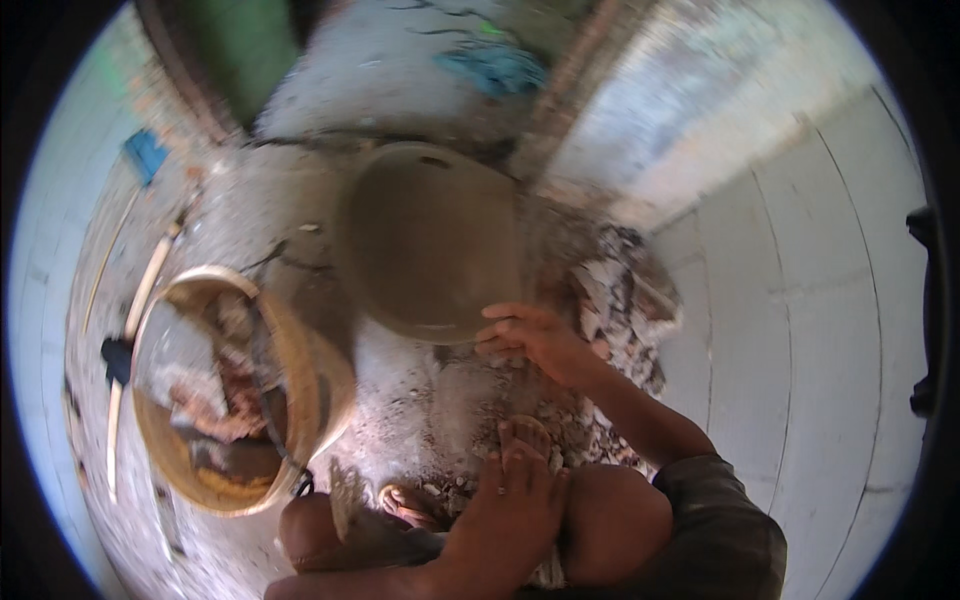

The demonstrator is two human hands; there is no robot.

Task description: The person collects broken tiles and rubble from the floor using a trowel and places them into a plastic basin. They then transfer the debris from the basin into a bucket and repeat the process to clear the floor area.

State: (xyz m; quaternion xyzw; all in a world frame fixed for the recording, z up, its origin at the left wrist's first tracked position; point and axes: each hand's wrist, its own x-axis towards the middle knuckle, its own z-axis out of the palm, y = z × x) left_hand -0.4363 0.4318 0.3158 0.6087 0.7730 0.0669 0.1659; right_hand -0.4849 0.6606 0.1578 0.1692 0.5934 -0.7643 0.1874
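Note:
A wide, round grey-brown basin (425,240) with nothing visible inside stands ahead of me, slightly blurred. At its near right rim is my right hand (535,340), fingers bent around the edge; blur hides part of the grip. My left hand (515,505) lies across my bent right leg, fingers stretched out flat and pointing forward, holding nothing. To the left, a yellowish tub (325,375) with a dark handle leans slightly, with broken chunks (225,390) in it. Rubble (610,300) is heaped just right of the basin and my right hand.
A wooden-handled tool (145,290) with a black middle part lies beyond the tub, near the left wall. A blue scrap (146,157) is at the far left. Through the doorway lies a crumpled blue sheet (492,68). A pale panelled wall (780,330) closes the right side.

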